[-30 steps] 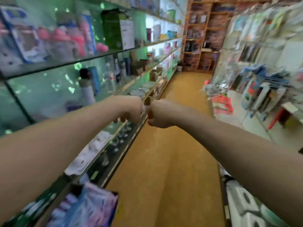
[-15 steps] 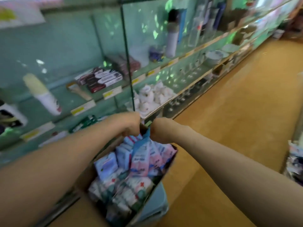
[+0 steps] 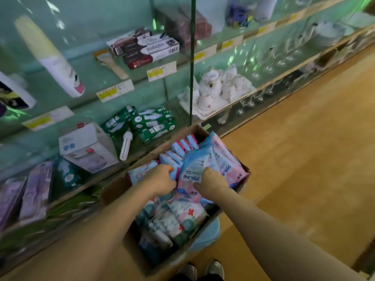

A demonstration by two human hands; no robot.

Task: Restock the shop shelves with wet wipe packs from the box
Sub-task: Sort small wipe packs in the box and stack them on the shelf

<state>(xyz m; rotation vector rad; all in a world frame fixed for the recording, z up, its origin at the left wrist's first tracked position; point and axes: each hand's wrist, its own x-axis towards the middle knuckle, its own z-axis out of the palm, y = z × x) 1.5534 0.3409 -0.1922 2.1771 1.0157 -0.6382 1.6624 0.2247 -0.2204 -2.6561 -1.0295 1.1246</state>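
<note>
After hovering clenched over the aisle (image 3: 304, 159) a second ago, now down inside the box (image 3: 113, 191): clutching blue packs (image 3: 174, 157) with left hand (image 3: 160, 180), gripping the topmost pink pack (image 3: 199, 166) with right hand (image 3: 210, 179). Means picking begun; still to lift onto the shelf (image 3: 180, 118) beside.

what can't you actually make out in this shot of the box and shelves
Head view only:
1. Left hand: fingertips buried among the packs in the cardboard box; its grip is unclear.
2. The box's bottom, covered by packs.
3. Print on the yellow price labels, too small.
4. Purple packs at lower left, blurred.
</note>
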